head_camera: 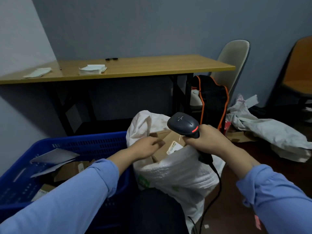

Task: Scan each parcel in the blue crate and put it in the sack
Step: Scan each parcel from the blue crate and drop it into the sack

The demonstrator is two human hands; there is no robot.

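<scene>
Right hand [207, 139] is gripping the scanner [184, 123] mid-frame, just above the sack [177, 168] mouth. Left hand [146, 146] is touching a cardboard parcel [170, 137] inside the sack, can't tell if it's pinching or letting go. More parcels [67, 168] are lying in the blue crate [87, 142] lower left, so the left hand's nearer imo.

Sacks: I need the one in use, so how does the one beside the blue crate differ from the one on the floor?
The sack beside the crate stands upright; the floor sack lies crumpled. The first is bulging, with cardboard parcels at its mouth; the second looks flat and empty. Both are whitish.
</scene>
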